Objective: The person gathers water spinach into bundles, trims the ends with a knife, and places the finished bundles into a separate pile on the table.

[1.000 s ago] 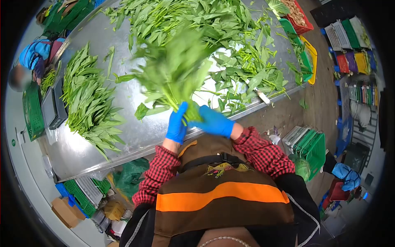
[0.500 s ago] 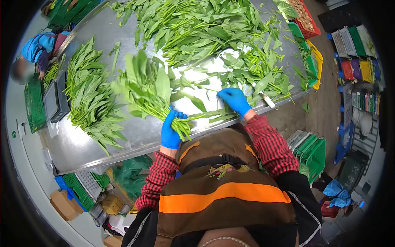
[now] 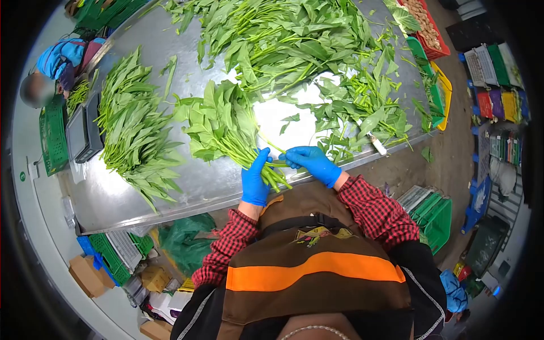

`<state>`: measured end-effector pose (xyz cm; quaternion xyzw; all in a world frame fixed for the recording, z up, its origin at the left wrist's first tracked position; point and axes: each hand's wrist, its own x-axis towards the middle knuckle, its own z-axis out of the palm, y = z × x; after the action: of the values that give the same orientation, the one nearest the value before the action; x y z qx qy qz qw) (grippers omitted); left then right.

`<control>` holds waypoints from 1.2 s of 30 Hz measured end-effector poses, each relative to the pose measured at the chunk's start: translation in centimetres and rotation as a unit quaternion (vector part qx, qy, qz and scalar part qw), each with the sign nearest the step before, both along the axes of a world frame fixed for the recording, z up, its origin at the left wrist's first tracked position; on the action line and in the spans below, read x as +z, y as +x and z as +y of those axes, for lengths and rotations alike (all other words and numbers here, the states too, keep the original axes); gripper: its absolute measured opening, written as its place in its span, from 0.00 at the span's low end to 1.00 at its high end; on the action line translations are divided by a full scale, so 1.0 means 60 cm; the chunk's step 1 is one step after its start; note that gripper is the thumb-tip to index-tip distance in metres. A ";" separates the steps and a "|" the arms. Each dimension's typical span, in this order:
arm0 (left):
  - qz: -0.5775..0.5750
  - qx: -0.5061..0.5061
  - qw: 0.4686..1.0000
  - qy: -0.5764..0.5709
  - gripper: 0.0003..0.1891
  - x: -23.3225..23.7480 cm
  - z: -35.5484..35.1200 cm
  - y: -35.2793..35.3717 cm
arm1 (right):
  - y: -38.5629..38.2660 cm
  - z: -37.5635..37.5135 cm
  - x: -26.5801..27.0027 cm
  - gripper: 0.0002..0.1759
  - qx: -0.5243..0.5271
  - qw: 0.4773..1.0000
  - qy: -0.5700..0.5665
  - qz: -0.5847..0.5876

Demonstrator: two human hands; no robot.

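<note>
Wrapped round the stems of a bunch of water spinach (image 3: 226,122) is my left hand (image 3: 256,178), in a blue glove, at the table's near edge. The leaves point away to the upper left, and the cut stem ends stick out toward my apron. My right hand (image 3: 313,164), also gloved in blue, pinches a thin stem beside the bunch, close to the left fingers. Beyond both hands lies a large heap of water spinach (image 3: 294,45). Loose leaves and short stem pieces (image 3: 368,107) are scattered to the right.
A long row of bunched greens (image 3: 133,124) lies left on the metal table (image 3: 187,190), next to a dark scale (image 3: 85,136). A small white object (image 3: 378,145) sits at the near edge. Green crate (image 3: 435,224) stands right; a person in blue (image 3: 61,56) is far left.
My right hand has moved left and in to the bunch, closing on a stem. The left hand and its bunch have shifted slightly right, with the leaves lower over the table.
</note>
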<state>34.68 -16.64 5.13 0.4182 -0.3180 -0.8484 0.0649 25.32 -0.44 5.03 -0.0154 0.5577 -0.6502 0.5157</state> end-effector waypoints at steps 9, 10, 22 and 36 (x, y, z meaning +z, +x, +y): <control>-0.013 -0.027 0.999 -0.024 0.11 -0.027 -0.008 0.007 | 0.010 -0.010 0.005 0.17 0.135 0.834 0.094 0.526; -0.017 -0.032 0.999 -0.016 0.12 -0.028 -0.011 0.009 | 0.011 -0.018 0.026 0.18 0.160 0.859 0.139 0.465; 0.007 -0.072 0.985 -0.157 0.15 -0.005 -0.008 0.020 | 0.009 -0.083 -0.013 0.17 -0.039 0.991 0.030 0.124; 0.099 -0.188 0.774 -0.597 0.15 0.024 -0.137 0.033 | -0.056 -0.033 -0.045 0.31 -0.094 0.991 0.097 -0.018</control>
<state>36.65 -24.85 6.56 0.1410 -0.8247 -0.5202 0.1714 21.97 -2.45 2.30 0.0989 0.6079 -0.6390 0.4607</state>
